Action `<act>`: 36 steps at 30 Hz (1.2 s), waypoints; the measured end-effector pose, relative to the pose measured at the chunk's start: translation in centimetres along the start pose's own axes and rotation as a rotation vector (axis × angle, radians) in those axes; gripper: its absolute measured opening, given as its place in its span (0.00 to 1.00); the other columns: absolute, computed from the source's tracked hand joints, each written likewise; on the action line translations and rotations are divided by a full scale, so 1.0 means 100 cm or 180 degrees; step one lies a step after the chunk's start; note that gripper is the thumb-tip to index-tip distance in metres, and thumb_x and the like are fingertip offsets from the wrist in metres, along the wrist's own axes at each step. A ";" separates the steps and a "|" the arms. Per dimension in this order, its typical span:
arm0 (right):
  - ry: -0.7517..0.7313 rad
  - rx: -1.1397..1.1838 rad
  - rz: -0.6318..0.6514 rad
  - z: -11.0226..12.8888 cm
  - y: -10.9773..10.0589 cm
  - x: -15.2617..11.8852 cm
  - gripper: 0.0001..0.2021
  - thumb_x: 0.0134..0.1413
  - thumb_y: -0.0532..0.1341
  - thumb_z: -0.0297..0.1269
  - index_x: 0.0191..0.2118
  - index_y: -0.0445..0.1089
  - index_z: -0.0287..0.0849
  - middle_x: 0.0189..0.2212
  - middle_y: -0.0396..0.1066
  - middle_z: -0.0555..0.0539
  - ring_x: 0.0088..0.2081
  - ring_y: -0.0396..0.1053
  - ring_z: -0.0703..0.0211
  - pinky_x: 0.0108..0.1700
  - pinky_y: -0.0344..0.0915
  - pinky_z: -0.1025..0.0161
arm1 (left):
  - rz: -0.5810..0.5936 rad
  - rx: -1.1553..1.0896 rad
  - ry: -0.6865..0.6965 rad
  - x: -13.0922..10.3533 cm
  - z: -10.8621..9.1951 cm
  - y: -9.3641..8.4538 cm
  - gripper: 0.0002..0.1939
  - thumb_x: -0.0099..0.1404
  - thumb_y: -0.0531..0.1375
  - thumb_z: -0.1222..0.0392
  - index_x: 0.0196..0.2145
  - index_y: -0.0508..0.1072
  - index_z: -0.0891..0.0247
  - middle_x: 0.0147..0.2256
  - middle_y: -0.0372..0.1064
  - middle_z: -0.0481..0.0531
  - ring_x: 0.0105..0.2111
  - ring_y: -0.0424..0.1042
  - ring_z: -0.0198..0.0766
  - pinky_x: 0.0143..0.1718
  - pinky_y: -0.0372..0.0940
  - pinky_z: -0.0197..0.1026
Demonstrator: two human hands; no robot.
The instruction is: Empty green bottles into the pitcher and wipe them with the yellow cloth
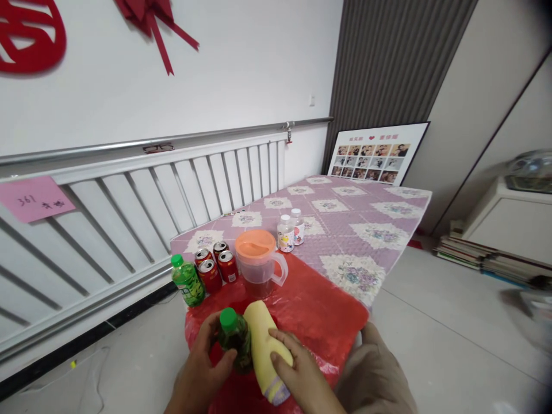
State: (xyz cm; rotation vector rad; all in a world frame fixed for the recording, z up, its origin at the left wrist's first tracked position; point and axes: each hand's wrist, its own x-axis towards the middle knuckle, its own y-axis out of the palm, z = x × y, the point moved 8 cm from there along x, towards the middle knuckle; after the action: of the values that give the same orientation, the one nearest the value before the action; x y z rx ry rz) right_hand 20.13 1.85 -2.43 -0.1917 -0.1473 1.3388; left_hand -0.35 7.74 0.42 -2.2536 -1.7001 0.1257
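My left hand point(204, 359) is curved around a green-capped drink bottle point(242, 345) that stands near the front of the table. Pressed close to the bottle's right side is a rolled yellow towel point(261, 336) with a patterned end. The fingers and thumb of my right hand point(297, 368) grip this towel. Both things rest on a red plastic sheet point(321, 307). Just beyond them stands a clear pitcher point(257, 279) with an orange lid, its handle to the right and a little dark liquid low inside.
Several red cans point(211, 277) stand left of the pitcher, beside another green-capped bottle point(190, 283) near the table's left edge. Two white-capped bottles point(285, 236) are behind the pitcher. A patterned tablecloth point(345, 230) covers the table, against a white radiator point(190, 184).
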 end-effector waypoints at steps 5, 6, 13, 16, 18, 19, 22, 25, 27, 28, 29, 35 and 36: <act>-0.0217 -0.0101 -0.0210 0.010 -0.008 -0.001 0.20 0.46 0.60 0.36 0.47 0.73 0.41 0.49 0.71 0.38 0.52 0.68 0.48 0.56 0.62 0.53 | 0.0333 -0.0031 -0.0081 0.001 0.000 0.007 0.31 0.58 0.57 0.64 0.58 0.53 0.58 0.59 0.59 0.59 0.58 0.61 0.48 0.59 0.58 0.50; -0.0244 -0.0056 -0.0237 0.018 -0.010 -0.001 0.20 0.47 0.60 0.36 0.48 0.73 0.42 0.50 0.70 0.39 0.53 0.67 0.49 0.57 0.61 0.53 | 0.0246 0.0071 -0.0101 0.002 0.000 0.006 0.32 0.58 0.58 0.64 0.59 0.53 0.58 0.59 0.59 0.58 0.58 0.62 0.48 0.59 0.58 0.51; -0.0343 0.0440 -0.0155 0.072 -0.016 -0.011 0.20 0.49 0.60 0.38 0.50 0.71 0.47 0.57 0.64 0.41 0.58 0.63 0.50 0.56 0.63 0.58 | -0.0490 0.0373 -0.0044 -0.001 -0.013 0.000 0.29 0.54 0.63 0.58 0.52 0.59 0.58 0.51 0.65 0.57 0.50 0.68 0.51 0.52 0.64 0.55; -0.0308 0.0505 -0.0033 0.067 -0.012 -0.009 0.19 0.49 0.61 0.37 0.49 0.72 0.46 0.56 0.66 0.41 0.56 0.64 0.50 0.55 0.64 0.57 | -0.0440 0.0385 -0.0082 -0.001 -0.013 0.001 0.26 0.55 0.63 0.59 0.51 0.61 0.57 0.49 0.66 0.56 0.50 0.68 0.50 0.52 0.64 0.54; -0.0229 0.0415 -0.0010 0.053 -0.010 -0.006 0.19 0.50 0.60 0.37 0.50 0.71 0.44 0.54 0.68 0.40 0.55 0.66 0.50 0.55 0.64 0.56 | -0.0397 0.0359 -0.0068 0.000 -0.011 -0.002 0.26 0.55 0.62 0.60 0.52 0.62 0.58 0.50 0.67 0.56 0.50 0.69 0.50 0.51 0.65 0.52; -0.0190 0.0339 -0.0005 0.045 -0.010 -0.005 0.19 0.51 0.59 0.37 0.50 0.71 0.44 0.53 0.69 0.40 0.54 0.67 0.50 0.55 0.64 0.55 | -0.0359 0.0322 -0.0040 0.000 -0.010 -0.003 0.27 0.55 0.62 0.60 0.52 0.62 0.58 0.50 0.67 0.56 0.50 0.69 0.50 0.52 0.65 0.52; -0.0142 0.0019 0.0009 0.021 -0.010 -0.003 0.18 0.49 0.60 0.36 0.48 0.73 0.42 0.50 0.72 0.40 0.52 0.69 0.48 0.56 0.62 0.52 | -0.0087 0.0172 0.0082 0.003 -0.008 -0.001 0.27 0.56 0.61 0.62 0.54 0.61 0.57 0.52 0.67 0.56 0.51 0.68 0.49 0.53 0.64 0.50; -0.0189 -0.0119 -0.0076 0.015 -0.013 -0.003 0.18 0.47 0.61 0.36 0.46 0.74 0.42 0.49 0.72 0.40 0.51 0.69 0.48 0.56 0.62 0.51 | 0.0123 0.0113 0.0130 0.004 -0.007 0.002 0.27 0.58 0.59 0.64 0.55 0.59 0.56 0.53 0.66 0.56 0.54 0.66 0.48 0.56 0.62 0.51; -0.0236 -0.0027 -0.0184 0.023 -0.017 -0.003 0.18 0.48 0.60 0.36 0.48 0.73 0.43 0.50 0.70 0.40 0.53 0.68 0.49 0.56 0.62 0.53 | 0.0050 0.0161 0.0075 0.003 -0.006 0.002 0.28 0.58 0.59 0.63 0.55 0.59 0.56 0.54 0.66 0.57 0.54 0.66 0.49 0.56 0.62 0.52; -0.0261 0.0049 -0.0224 0.029 -0.019 -0.004 0.19 0.49 0.60 0.37 0.48 0.72 0.43 0.52 0.69 0.40 0.54 0.67 0.50 0.57 0.62 0.54 | -0.0034 0.0189 0.0046 0.003 -0.007 0.002 0.28 0.57 0.60 0.63 0.56 0.59 0.56 0.53 0.66 0.57 0.53 0.67 0.49 0.55 0.62 0.52; -0.0283 0.0131 -0.0247 0.037 -0.020 -0.004 0.19 0.49 0.60 0.37 0.49 0.72 0.44 0.52 0.68 0.40 0.55 0.66 0.50 0.57 0.62 0.55 | -0.0138 0.0205 0.0033 0.002 -0.009 0.002 0.30 0.56 0.61 0.62 0.55 0.59 0.56 0.53 0.66 0.57 0.53 0.67 0.51 0.54 0.63 0.52; -0.0346 0.0404 -0.0106 0.068 -0.014 -0.008 0.20 0.50 0.60 0.38 0.50 0.71 0.45 0.57 0.63 0.41 0.58 0.62 0.52 0.56 0.62 0.58 | -0.0476 0.0296 -0.0114 0.000 -0.016 0.002 0.26 0.53 0.63 0.59 0.50 0.62 0.58 0.48 0.68 0.56 0.48 0.70 0.51 0.48 0.67 0.53; -0.0337 0.0399 -0.0085 0.067 -0.013 -0.008 0.20 0.50 0.60 0.38 0.50 0.71 0.45 0.56 0.64 0.41 0.58 0.62 0.52 0.56 0.63 0.58 | -0.0444 0.0299 -0.0120 0.000 -0.015 0.002 0.26 0.54 0.63 0.59 0.50 0.62 0.58 0.48 0.68 0.56 0.48 0.70 0.51 0.48 0.67 0.53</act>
State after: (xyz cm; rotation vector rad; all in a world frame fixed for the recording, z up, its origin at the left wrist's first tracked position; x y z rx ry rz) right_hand 19.74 1.15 4.40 -0.0129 -0.1541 1.3274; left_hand 0.25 7.40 1.77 -2.0709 -1.8249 0.2129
